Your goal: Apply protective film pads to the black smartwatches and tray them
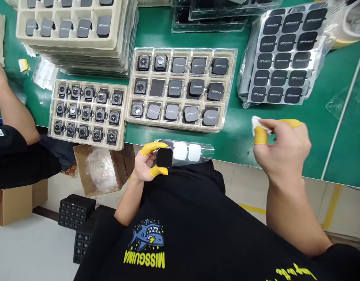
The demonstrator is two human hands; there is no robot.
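Note:
My left hand (147,164), with yellow finger cots on thumb and finger, pinches a smartwatch (164,157) by its edges, its dark screen facing up. Just beyond the watch, a clear film strip with white rounded squares (180,150) lies along the table's front edge. Off to the right, my right hand (281,144) is closed on a crumpled white wipe (257,123) above the green table. In front of me, a tray (180,124) holds watches face down at its left and grey HiFuture-printed squares in most other pockets; one pocket shows only its dark bottom.
Left of that tray, a second tray (88,142) carries watch bodies. Stacked trays (80,47) rise behind it. Sheets of black HiFuture stickers (278,62) stand at right, near a tape roll (355,21). A co-worker's arm (14,101) reaches in at left. An open carton (121,168) sits below.

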